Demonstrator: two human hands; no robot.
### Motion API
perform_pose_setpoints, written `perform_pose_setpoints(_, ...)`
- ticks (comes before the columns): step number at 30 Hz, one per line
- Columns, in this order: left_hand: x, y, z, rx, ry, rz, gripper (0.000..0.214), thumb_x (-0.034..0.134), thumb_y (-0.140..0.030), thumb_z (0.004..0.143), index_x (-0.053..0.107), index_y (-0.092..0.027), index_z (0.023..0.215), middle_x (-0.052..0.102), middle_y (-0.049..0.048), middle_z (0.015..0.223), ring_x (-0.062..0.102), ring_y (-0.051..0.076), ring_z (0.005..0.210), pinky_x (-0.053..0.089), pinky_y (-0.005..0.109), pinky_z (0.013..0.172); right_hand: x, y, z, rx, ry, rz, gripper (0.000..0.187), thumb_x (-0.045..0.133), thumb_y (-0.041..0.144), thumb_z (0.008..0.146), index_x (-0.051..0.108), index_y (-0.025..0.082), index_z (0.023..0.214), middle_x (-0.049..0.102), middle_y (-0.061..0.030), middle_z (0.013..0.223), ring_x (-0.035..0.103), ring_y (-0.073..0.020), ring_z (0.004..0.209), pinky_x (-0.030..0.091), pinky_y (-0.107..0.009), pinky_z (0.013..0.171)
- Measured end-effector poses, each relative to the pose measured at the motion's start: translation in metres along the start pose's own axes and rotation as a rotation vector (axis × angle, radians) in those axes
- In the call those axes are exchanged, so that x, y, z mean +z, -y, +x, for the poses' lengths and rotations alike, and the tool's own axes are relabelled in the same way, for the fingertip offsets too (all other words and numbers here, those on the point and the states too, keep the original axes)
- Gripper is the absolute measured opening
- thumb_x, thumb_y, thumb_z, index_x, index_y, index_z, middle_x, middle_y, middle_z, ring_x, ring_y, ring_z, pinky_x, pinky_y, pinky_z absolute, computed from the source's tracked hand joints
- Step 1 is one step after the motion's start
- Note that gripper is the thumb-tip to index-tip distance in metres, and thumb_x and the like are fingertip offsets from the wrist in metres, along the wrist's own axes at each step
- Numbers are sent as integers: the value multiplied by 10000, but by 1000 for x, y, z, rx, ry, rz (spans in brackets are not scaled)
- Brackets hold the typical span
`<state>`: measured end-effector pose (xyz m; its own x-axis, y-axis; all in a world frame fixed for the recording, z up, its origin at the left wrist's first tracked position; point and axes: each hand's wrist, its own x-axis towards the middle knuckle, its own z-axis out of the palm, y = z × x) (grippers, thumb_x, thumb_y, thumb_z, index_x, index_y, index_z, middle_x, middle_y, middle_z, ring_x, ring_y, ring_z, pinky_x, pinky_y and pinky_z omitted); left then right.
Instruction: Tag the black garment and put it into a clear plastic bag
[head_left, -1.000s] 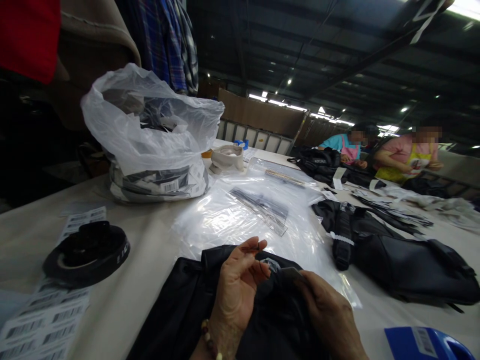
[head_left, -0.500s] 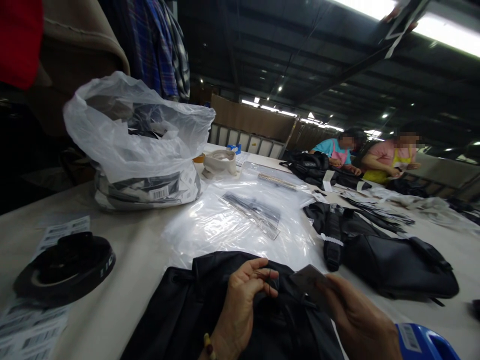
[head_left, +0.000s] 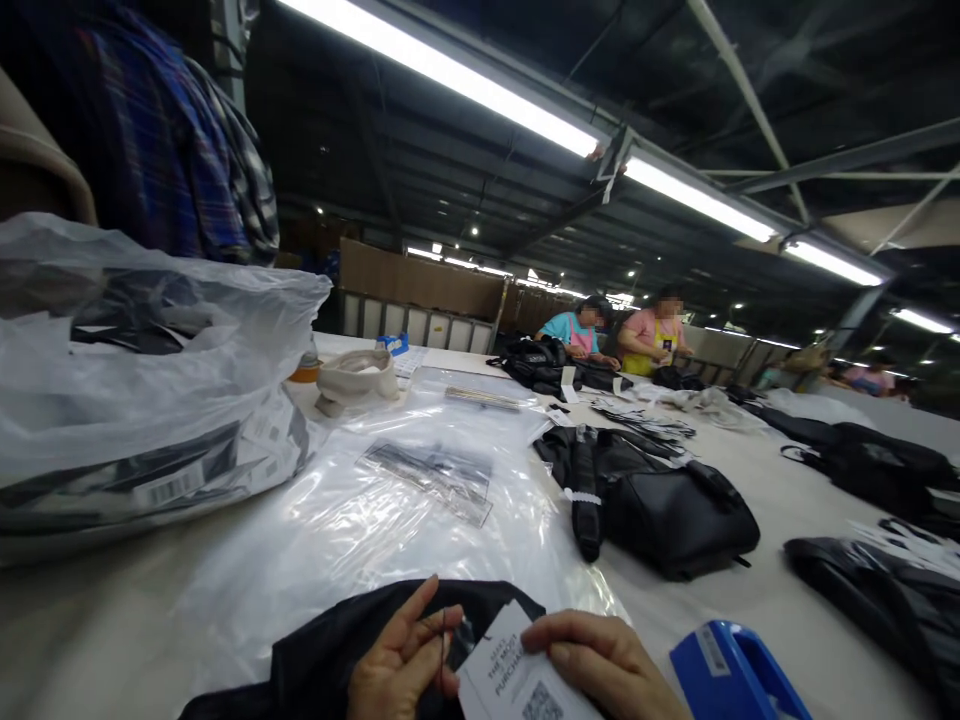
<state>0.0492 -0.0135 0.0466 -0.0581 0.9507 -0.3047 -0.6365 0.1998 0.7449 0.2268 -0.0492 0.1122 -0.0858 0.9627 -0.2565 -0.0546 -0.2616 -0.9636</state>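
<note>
- Over black material, right hand clamps printed card
- Left hand seemingly pinches thin cord
- Judged step: handling both; next move calls for steady cord

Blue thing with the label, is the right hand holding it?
No, the blue thing rests on the table, and the right hand holds a white printed card instead.

I see the left hand loosely curled, its forefinger raised above the other bent fingers. Near it, the right hand points toward it, thumb close to forefinger in a pinch.
</note>
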Motion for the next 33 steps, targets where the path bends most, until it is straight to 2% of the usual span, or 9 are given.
perform_pose_setpoints(4, -5, -1, 5, -11, -12, -38, 886, 906, -404, 365, 564, -114, 1129, 704, 99, 810, 484, 45, 390, 443, 176, 444, 7, -6, 12, -101, 79, 180, 242, 732, 337, 645, 720, 193, 839, 700, -47, 799, 635, -174, 730, 452, -241, 660)
perform_pose_setpoints(7, -6, -5, 7, -57, 12, -62, 922, 921, -377, 329, 561, -114, 1137, 705, 115, 828, 467, 37, 384, 449, 176, 444, 13, -12, 19, -167, 148, 174, 319, 803, 354, 605, 687, 226, 872, 699, -38, 838, 631, -174, 731, 454, -261, 681)
perform_pose_setpoints(9, -4, -9, 6, -62, 4, -101, 892, 927, -338, 317, 581, -116, 1108, 706, 110, 818, 469, 39, 393, 445, 171, 439, 17, -15, 21, -249, 71, 88, 294, 792, 411, 624, 688, 224, 825, 668, -22, 778, 597, -155, 694, 437, -257, 666)
perform_pose_setpoints(13, 4, -16, -3, 52, -63, -152, 712, 907, -285, 402, 633, -144, 1044, 707, 75, 793, 494, 45, 435, 398, 128, 406, 24, -16, 22, -477, -226, -173, 293, 709, 480, 702, 682, 199, 622, 495, 9, 691, 483, -119, 658, 372, -227, 608)
perform_pose_setpoints(15, 6, -21, -7, 86, -55, -158, 647, 892, -289, 444, 651, -142, 1027, 708, 77, 797, 490, 40, 441, 414, 132, 428, 27, -17, 21, -438, -247, -180, 323, 666, 504, 738, 670, 193, 651, 462, 19, 660, 435, -104, 598, 333, -225, 548)
perform_pose_setpoints(19, 7, -32, -12, 145, -40, -158, 635, 889, -302, 457, 660, -178, 1036, 712, 64, 843, 606, 83, 627, 491, 139, 605, 28, -24, 24, -268, -149, -250, 415, 577, 579, 782, 663, 182, 867, 360, 70, 478, 315, -76, 444, 238, -219, 451)
perform_pose_setpoints(23, 7, -36, -16, 286, -16, -113, 608, 868, -349, 501, 656, -222, 1057, 717, 50, 906, 635, 129, 890, 474, 142, 792, 31, -30, 26, -331, -150, -352, 415, 537, 575, 807, 653, 177, 839, 380, 66, 480, 351, -80, 451, 291, -215, 468)
perform_pose_setpoints(28, 6, -35, -25, 375, 63, 90, 654, 816, -347, 587, 579, -231, 1185, 694, 46, 1030, 618, 137, 931, 458, 163, 828, 42, -24, 21, -373, -126, -373, 354, 517, 526, 837, 661, 203, 839, 413, 52, 526, 369, -90, 463, 307, -223, 464)
perform_pose_setpoints(33, 8, -39, -37, 444, -13, 154, 704, 793, -330, 607, 517, -214, 1244, 685, 55, 1055, 603, 217, 1022, 479, 269, 878, 53, -20, 19, -505, -23, -518, 276, 467, 417, 898, 635, 220, 804, 494, 18, 650, 435, -104, 528, 351, -223, 494)
